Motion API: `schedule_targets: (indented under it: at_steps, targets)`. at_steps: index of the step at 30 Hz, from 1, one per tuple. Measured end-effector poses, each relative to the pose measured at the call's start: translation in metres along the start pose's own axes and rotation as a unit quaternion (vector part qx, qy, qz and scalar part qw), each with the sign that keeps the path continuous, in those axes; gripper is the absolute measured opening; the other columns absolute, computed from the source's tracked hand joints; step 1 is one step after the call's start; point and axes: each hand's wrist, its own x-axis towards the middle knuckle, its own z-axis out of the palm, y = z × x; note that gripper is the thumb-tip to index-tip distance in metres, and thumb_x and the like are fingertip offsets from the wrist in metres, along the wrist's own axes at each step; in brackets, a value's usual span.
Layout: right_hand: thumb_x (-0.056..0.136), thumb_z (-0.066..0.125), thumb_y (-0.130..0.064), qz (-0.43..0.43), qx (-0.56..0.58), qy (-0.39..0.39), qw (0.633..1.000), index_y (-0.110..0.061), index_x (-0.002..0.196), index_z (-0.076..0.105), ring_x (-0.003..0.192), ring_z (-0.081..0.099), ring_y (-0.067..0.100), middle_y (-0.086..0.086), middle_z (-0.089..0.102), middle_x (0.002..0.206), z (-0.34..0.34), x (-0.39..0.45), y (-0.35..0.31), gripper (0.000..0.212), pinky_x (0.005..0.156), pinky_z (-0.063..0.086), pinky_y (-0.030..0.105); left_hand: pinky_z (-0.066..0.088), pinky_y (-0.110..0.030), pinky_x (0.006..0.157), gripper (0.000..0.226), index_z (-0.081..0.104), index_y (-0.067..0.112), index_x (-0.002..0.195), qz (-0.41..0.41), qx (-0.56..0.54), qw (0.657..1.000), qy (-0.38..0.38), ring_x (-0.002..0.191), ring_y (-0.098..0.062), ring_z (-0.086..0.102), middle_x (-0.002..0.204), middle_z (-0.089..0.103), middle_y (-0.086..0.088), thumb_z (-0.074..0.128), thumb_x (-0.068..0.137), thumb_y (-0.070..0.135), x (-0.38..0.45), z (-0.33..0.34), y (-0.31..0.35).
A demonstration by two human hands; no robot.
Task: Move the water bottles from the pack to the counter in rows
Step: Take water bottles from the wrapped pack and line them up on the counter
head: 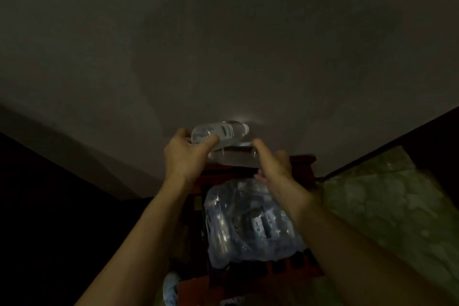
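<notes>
The light is dim. My left hand (183,154) is raised and grips a clear water bottle (223,130) by its bottom end; the bottle lies sideways with its white cap pointing right. Just below it a second clear bottle (233,156) lies sideways too, and my right hand (273,161) grips its right end. Both bottles are in the air in front of the grey wall. Below my hands lies the plastic-wrapped pack (248,226) with several bottles inside. The mottled stone counter (385,206) is at the right.
The pack rests on a red-brown wooden stand (305,166) set against the grey wall (223,45). A dark edge runs along the back of the counter. The left side is dark. Something pale blue (171,288) lies low at the bottom.
</notes>
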Motion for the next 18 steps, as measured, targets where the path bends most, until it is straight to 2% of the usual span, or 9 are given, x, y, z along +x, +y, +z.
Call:
schedule_targets:
  at_steps: [1, 3, 5, 7, 9, 10, 13, 16, 18]
  targets:
    - [0.069, 0.072, -0.054, 0.051, 0.069, -0.047, 0.995, -0.02, 0.102, 0.062, 0.078, 0.059, 0.018, 0.003, 0.064, 0.101, 0.002, -0.005, 0.0, 0.048, 0.059, 0.056, 0.033, 0.059, -0.03, 0.061, 0.032, 0.063, 0.027, 0.081, -0.017, -0.041, 0.999, -0.007, 0.067, -0.012, 0.073, 0.077, 0.069, 0.007, 0.077, 0.061, 0.047, 0.0, -0.003, 0.004]
    - [0.071, 0.075, -0.05, 0.087, 0.11, -0.126, 0.982, -0.017, 0.106, 0.064, 0.06, 0.056, 0.012, 0.001, 0.065, 0.087, 0.007, -0.012, 0.007, 0.049, 0.051, 0.053, 0.028, 0.06, -0.031, 0.063, 0.029, 0.065, 0.023, 0.084, -0.037, -0.087, 0.995, -0.04, 0.068, -0.015, 0.074, 0.079, 0.071, 0.002, 0.08, 0.063, 0.037, -0.001, -0.009, 0.009]
    - [0.069, 0.076, -0.049, 0.086, 0.125, -0.167, 0.974, -0.014, 0.098, 0.068, 0.046, 0.054, 0.01, 0.0, 0.066, 0.067, 0.014, -0.019, 0.016, 0.045, 0.052, 0.054, 0.028, 0.06, -0.033, 0.066, 0.024, 0.066, 0.015, 0.085, -0.043, -0.097, 0.991, -0.076, 0.069, -0.019, 0.073, 0.079, 0.071, -0.003, 0.08, 0.068, 0.024, -0.005, -0.014, 0.01]
    - [0.064, 0.076, -0.047, 0.078, 0.147, -0.181, 0.969, -0.014, 0.091, 0.07, 0.045, 0.055, 0.011, 0.001, 0.068, 0.065, 0.022, -0.024, 0.023, 0.043, 0.057, 0.056, 0.03, 0.056, -0.026, 0.056, 0.016, 0.064, 0.013, 0.085, -0.058, -0.109, 0.986, -0.114, 0.064, -0.014, 0.072, 0.075, 0.071, -0.004, 0.077, 0.075, 0.015, -0.012, -0.02, 0.009]
    - [0.059, 0.076, -0.047, 0.064, 0.162, -0.198, 0.965, -0.014, 0.092, 0.072, 0.048, 0.057, 0.012, 0.001, 0.071, 0.07, 0.025, -0.03, 0.028, 0.046, 0.063, 0.056, 0.032, 0.054, -0.021, 0.05, 0.017, 0.064, 0.011, 0.094, -0.093, -0.139, 0.97, -0.174, 0.062, -0.013, 0.073, 0.072, 0.074, -0.003, 0.073, 0.079, 0.013, -0.016, -0.03, 0.008]
    - [0.059, 0.076, -0.046, 0.052, 0.166, -0.206, 0.963, -0.015, 0.094, 0.073, 0.051, 0.059, 0.013, 0.001, 0.072, 0.073, 0.025, -0.032, 0.03, 0.047, 0.065, 0.057, 0.033, 0.055, -0.022, 0.051, 0.023, 0.063, 0.01, 0.1, -0.107, -0.143, 0.962, -0.207, 0.066, -0.013, 0.074, 0.076, 0.075, -0.002, 0.073, 0.079, 0.016, -0.016, -0.036, 0.007]
    - [0.071, 0.075, -0.039, 0.003, 0.179, -0.211, 0.961, -0.017, 0.101, 0.074, 0.07, 0.071, 0.019, 0.004, 0.077, 0.09, 0.021, -0.038, 0.032, 0.037, 0.067, 0.058, 0.033, 0.058, -0.029, 0.072, 0.054, 0.06, 0.014, 0.113, -0.101, -0.05, 0.948, -0.299, 0.088, -0.018, 0.074, 0.099, 0.075, -0.007, 0.081, 0.064, 0.026, -0.011, -0.055, 0.007]
    - [0.08, 0.071, -0.034, -0.047, 0.198, -0.237, 0.95, -0.015, 0.109, 0.071, 0.095, 0.073, 0.03, 0.012, 0.075, 0.105, 0.017, -0.048, 0.031, 0.035, 0.074, 0.059, 0.036, 0.053, -0.019, 0.066, 0.056, 0.056, 0.01, 0.12, -0.046, 0.018, 0.933, -0.357, 0.081, -0.007, 0.071, 0.096, 0.072, -0.001, 0.08, 0.07, 0.003, -0.012, -0.061, 0.011]
    - [0.08, 0.071, -0.031, -0.063, 0.215, -0.256, 0.94, -0.012, 0.113, 0.067, 0.098, 0.072, 0.032, 0.016, 0.074, 0.106, 0.017, -0.057, 0.029, 0.038, 0.079, 0.059, 0.039, 0.053, -0.018, 0.067, 0.055, 0.057, 0.009, 0.121, -0.022, 0.013, 0.928, -0.372, 0.081, -0.006, 0.071, 0.094, 0.073, 0.0, 0.076, 0.072, -0.005, -0.017, -0.063, 0.013]
